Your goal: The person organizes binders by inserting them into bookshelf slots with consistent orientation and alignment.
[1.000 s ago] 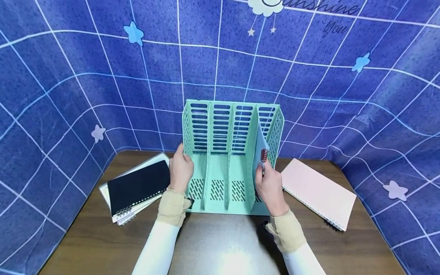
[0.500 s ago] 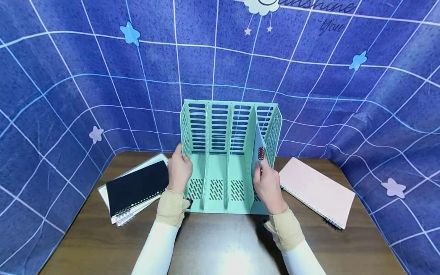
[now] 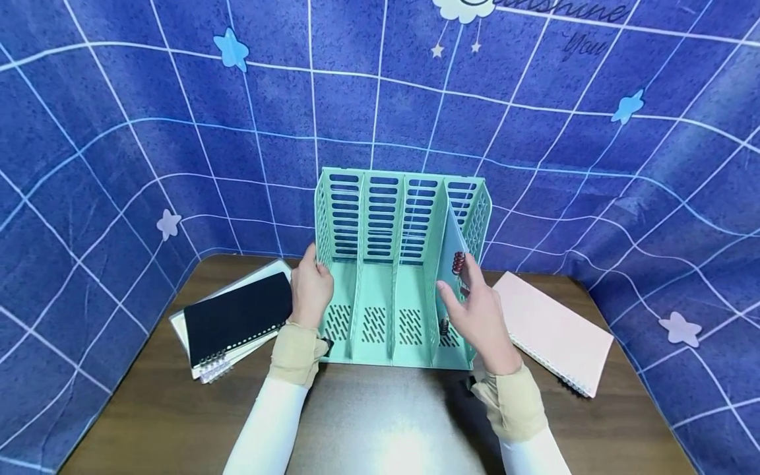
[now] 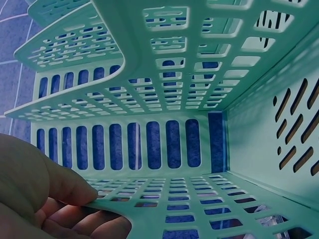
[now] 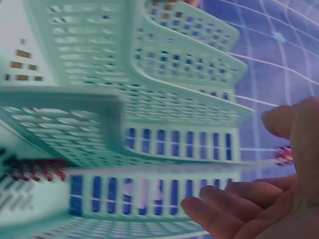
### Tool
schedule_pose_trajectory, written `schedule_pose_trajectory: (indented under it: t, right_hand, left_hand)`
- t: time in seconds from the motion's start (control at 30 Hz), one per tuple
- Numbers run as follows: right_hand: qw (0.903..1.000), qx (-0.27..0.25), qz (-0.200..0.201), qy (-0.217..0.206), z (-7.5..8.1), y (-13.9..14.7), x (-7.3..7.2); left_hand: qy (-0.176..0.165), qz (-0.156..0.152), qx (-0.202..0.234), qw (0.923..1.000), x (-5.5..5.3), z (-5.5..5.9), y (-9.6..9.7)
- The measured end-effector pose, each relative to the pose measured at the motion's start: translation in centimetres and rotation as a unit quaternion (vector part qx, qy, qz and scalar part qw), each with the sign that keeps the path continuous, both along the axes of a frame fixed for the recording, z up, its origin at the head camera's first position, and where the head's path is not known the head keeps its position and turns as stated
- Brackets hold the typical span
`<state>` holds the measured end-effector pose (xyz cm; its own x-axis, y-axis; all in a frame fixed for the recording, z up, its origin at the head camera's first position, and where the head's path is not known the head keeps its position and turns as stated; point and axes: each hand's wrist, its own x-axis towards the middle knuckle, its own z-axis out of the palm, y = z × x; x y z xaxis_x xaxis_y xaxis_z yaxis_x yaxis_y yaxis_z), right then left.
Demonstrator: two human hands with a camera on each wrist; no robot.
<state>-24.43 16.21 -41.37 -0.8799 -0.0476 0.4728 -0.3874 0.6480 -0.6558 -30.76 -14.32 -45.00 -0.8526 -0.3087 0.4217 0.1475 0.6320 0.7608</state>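
Note:
A mint-green, four-slot file organizer [image 3: 374, 280] stands on the table. My left hand [image 3: 311, 292] grips the front edge of its left side wall, and in the left wrist view the thumb lies inside the wall with the fingers beyond it. A light blue notebook [image 3: 453, 241] with red spiral coils stands upright in the rightmost slot, close to the divider. At its coil edge is my right hand [image 3: 482, 320], thumb and fingers spread apart. The right wrist view shows the notebook edge-on as a thin line [image 5: 164, 170], with nothing pinched between thumb and fingers.
A black spiral notebook [image 3: 237, 316] lies on white-edged ones at the table's left. On the right lies a pale pink spiral notebook [image 3: 555, 333]. Behind the organizer hangs a blue grid-patterned cloth [image 3: 273, 152]. The wooden table's [image 3: 380, 409] front shows glare.
My right hand has let go of the light blue notebook, spreading its fingers and shifting slightly right. The notebook stays in the rightmost slot. My left hand keeps its grip on the wall.

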Motion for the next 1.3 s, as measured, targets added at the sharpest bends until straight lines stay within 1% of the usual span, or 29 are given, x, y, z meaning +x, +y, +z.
schedule_pose_trajectory:
  t: [0.1,0.2,0.23,0.3,0.37,0.4,0.47,0.57,0.63,0.7,0.77,0.83,0.9,0.97,1.03,1.13,1.2,1.3]
  right_hand:
    - [0.9999,-0.007,0.009,-0.006,1.4,0.9,1.0]
    - [0.9996,-0.027,0.002,0.013,3.0,2.4,2.1]
    - [0.999,-0.038,-0.006,0.025,3.5,3.0,2.5]
    - [0.9962,-0.06,-0.036,0.051,4.6,4.2,3.3]
    - [0.9914,-0.078,-0.077,0.071,5.4,5.7,4.0]
    - [0.9892,-0.078,-0.101,0.073,5.6,6.4,4.3]
    - [0.9858,-0.059,-0.146,0.058,5.6,8.0,4.6]
    - [0.98,0.001,-0.199,0.01,4.6,10.2,4.4]
    - [0.9757,0.032,-0.216,-0.018,3.8,11.5,3.8]
    - [0.9725,0.057,-0.222,-0.039,3.0,12.8,3.2]
    - [0.9712,0.09,-0.21,-0.068,2.2,14.0,2.6]
    - [0.9677,0.136,-0.176,-0.12,1.3,14.9,2.0]
    - [0.9587,0.182,-0.126,-0.179,0.3,15.5,1.3]
    - [0.9465,0.213,-0.081,-0.229,-0.7,15.8,0.5]
    - [0.9347,0.229,-0.055,-0.267,-1.6,15.8,-0.2]
    - [0.9229,0.247,-0.047,-0.291,-2.8,15.8,-0.8]
    - [0.9176,0.253,-0.047,-0.303,-3.6,15.7,-0.9]
    - [0.9101,0.262,-0.035,-0.319,-4.9,15.7,-1.0]
  left_hand:
    - [-0.003,-0.001,-0.003,1.0,0.0,0.2,0.0]
    - [-0.009,-0.002,-0.003,1.0,0.0,0.3,-0.1]
    - [-0.009,-0.001,-0.003,1.0,0.0,0.3,-0.1]
    - [-0.011,-0.001,-0.001,0.9999,0.0,0.3,-0.1]
    - [-0.009,0.0,0.001,1.0,-0.1,0.4,0.0]
    - [-0.01,0.0,0.002,1.0,-0.1,0.4,0.1]
    - [-0.01,0.0,0.0,1.0,-0.1,0.5,0.1]
    - [-0.007,0.002,-0.001,1.0,0.0,0.6,0.1]
    - [-0.006,0.003,-0.002,1.0,0.1,0.7,0.1]
    - [-0.002,0.003,-0.001,1.0,0.1,0.7,0.0]
    - [-0.004,0.0,0.001,1.0,0.2,0.6,0.0]
    - [-0.006,-0.002,0.002,1.0,0.3,0.5,0.0]
    - [-0.005,-0.003,0.003,1.0,0.1,0.6,0.1]
    - [-0.004,0.0,0.004,1.0,0.1,0.4,0.1]
    - [-0.002,0.001,0.006,1.0,0.0,0.4,0.1]
    - [-0.003,-0.001,0.007,1.0,-0.1,0.3,0.2]
    - [-0.004,-0.001,0.007,1.0,0.0,0.3,0.2]
    - [-0.004,0.0,0.004,1.0,0.1,0.2,0.2]
